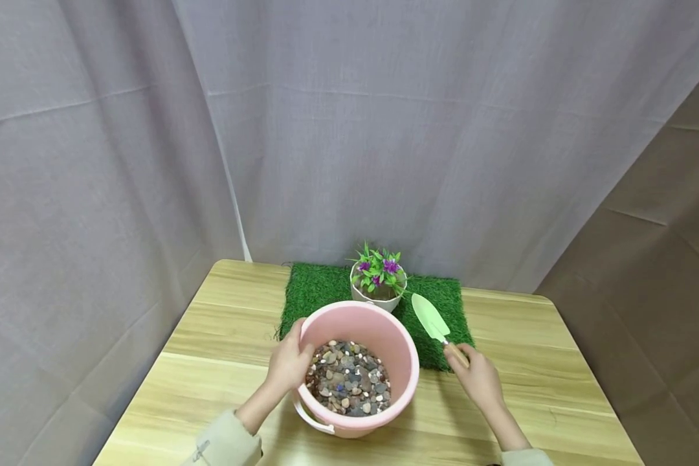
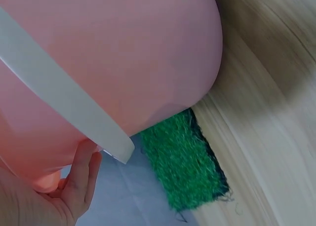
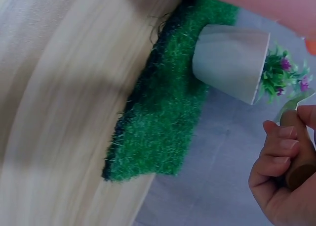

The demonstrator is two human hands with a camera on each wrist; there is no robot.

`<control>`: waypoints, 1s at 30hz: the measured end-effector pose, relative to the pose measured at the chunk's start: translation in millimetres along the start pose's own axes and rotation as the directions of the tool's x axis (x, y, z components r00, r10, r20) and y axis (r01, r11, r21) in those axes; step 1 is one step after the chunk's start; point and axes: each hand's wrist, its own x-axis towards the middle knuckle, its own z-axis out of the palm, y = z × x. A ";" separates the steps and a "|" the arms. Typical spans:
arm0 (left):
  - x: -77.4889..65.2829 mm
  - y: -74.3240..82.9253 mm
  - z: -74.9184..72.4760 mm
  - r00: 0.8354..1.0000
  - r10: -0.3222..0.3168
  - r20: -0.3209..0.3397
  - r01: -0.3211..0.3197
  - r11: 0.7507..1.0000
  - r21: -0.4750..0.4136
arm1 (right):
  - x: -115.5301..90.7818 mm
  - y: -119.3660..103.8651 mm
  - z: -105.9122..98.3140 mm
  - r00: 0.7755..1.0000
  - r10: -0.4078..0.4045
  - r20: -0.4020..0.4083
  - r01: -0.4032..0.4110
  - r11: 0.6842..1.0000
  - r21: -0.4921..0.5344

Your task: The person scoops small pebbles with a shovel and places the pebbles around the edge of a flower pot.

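A pink bucket point(image 1: 391, 336) with pebbles point(image 1: 349, 378) in its bottom is at the front middle, tilted toward me. My left hand point(image 1: 289, 362) grips its left rim, thumb over the edge. In the left wrist view the fingers of that hand point(image 2: 69, 199) lie against the outer wall by the white bail handle point(image 2: 59, 90). My right hand point(image 1: 479, 378) holds a garden trowel point(image 1: 430, 317) with a pale green blade and a wooden handle, right of the bucket. Its fingers curl round the handle point(image 3: 300, 149) in the right wrist view. The blade carries no stones.
Behind the bucket, a white pot point(image 1: 375, 299) of purple flowers point(image 1: 384, 266) stands on a green artificial turf mat point(image 1: 314, 288). The bucket hides part of the mat. Under everything is a wooden table point(image 1: 210, 362), with grey curtains point(image 1: 349, 142) along its back and sides.
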 end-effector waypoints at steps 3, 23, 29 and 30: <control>0.5 7.1 6.7 1.000 -0.006 0.012 0.006 1.000 -0.007 | -1.8 -2.5 -4.2 1.000 -0.007 -0.012 0.007 1.000 -0.004; 4.8 15.1 24.2 0.992 0.109 0.062 -0.103 0.991 -0.080 | -17.7 -25.1 -20.5 0.993 -0.103 -0.061 0.102 0.994 -0.026; 7.2 11.0 15.4 0.974 0.214 0.068 -0.208 0.974 -0.088 | -21.1 -28.7 -22.5 0.986 -0.145 -0.085 0.141 0.989 -0.052; 7.9 10.9 14.3 0.973 0.223 0.061 -0.218 0.973 -0.074 | -20.8 -29.1 -22.9 0.984 -0.153 -0.090 0.148 0.987 -0.061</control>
